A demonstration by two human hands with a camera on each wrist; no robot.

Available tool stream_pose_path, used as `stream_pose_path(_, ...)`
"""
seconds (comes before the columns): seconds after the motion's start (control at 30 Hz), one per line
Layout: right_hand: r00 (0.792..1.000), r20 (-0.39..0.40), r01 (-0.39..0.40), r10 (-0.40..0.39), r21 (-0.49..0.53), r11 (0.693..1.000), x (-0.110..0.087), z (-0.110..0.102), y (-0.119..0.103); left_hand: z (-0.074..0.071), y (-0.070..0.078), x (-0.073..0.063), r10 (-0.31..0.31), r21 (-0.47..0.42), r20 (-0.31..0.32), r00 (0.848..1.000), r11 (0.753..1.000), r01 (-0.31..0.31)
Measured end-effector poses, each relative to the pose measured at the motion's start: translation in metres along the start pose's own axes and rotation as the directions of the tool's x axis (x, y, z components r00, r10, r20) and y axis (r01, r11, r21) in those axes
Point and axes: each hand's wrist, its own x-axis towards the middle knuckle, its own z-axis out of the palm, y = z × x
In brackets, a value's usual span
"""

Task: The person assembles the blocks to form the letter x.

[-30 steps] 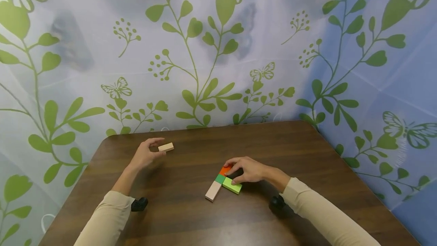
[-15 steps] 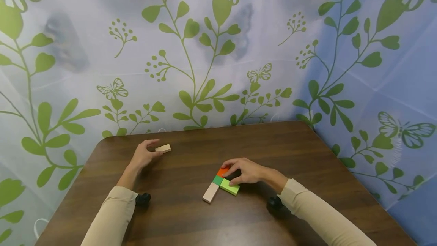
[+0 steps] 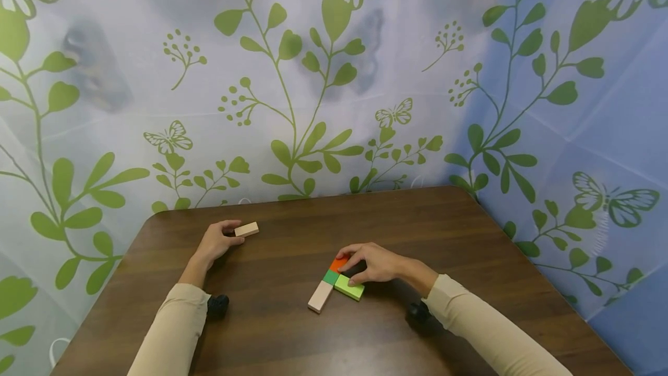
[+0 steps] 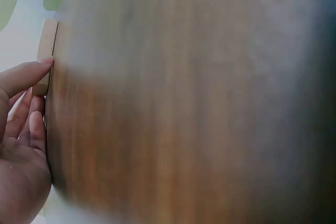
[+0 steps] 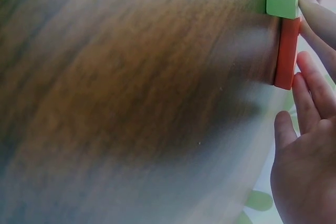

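In the head view, my left hand (image 3: pixel 215 242) is at the back left of the table, its thumb and fingers pinching the left end of a plain wooden block (image 3: pixel 247 229). The left wrist view shows the thumb (image 4: pixel 39 66) against that block (image 4: pixel 48 38). My right hand (image 3: pixel 378 263) rests at a group of blocks near the middle, fingertips on the orange block (image 3: pixel 336 262) and thumb on the lime green block (image 3: pixel 348 290). A darker green block (image 3: pixel 330 277) sits between the orange block and a pale wooden block (image 3: pixel 320 297). The right hand partly covers the orange block.
The dark brown wooden table (image 3: pixel 282 335) has its back edge near a leaf-patterned curtain (image 3: pixel 313 74). Black wrist devices (image 3: pixel 217 305) sit below both cuffs. Bare table top lies between the left hand's block and the block group.
My left fingers have closed in on the plain wooden block's end. The right hand stays on the block group. The whole view has shifted slightly.
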Motion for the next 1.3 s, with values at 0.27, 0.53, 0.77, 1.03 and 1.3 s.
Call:
stream_pose_path(0.27,1.0,0.004,0.002,-0.002,0.004,1.0,0.0,0.001,0.002,0.0,-0.001,0.003,0.01,0.057,0.016,1.0,0.998,-0.011)
stream_pose_path(0.53,1.0,-0.002,0.01,-0.01,-0.007,1.0,-0.001,0.0,0.002,-0.006,0.0,0.001,0.054,0.094,0.056,0.997,0.994,-0.059)
stream_pose_path(0.77,1.0,0.005,-0.011,0.011,-0.012,1.0,-0.002,0.0,0.0,-0.012,0.004,-0.004,0.08,0.116,0.092,0.993,0.989,-0.09)
stream_pose_path(1.03,1.0,0.007,-0.011,0.012,-0.007,1.0,-0.001,-0.001,0.001,-0.011,0.023,-0.006,0.206,0.107,0.151,0.967,0.969,-0.224)
stream_pose_path(1.3,1.0,0.0,-0.001,0.001,-0.01,1.0,-0.002,0.001,0.001,0.001,0.048,-0.011,0.307,0.038,0.252,0.918,0.945,-0.326)
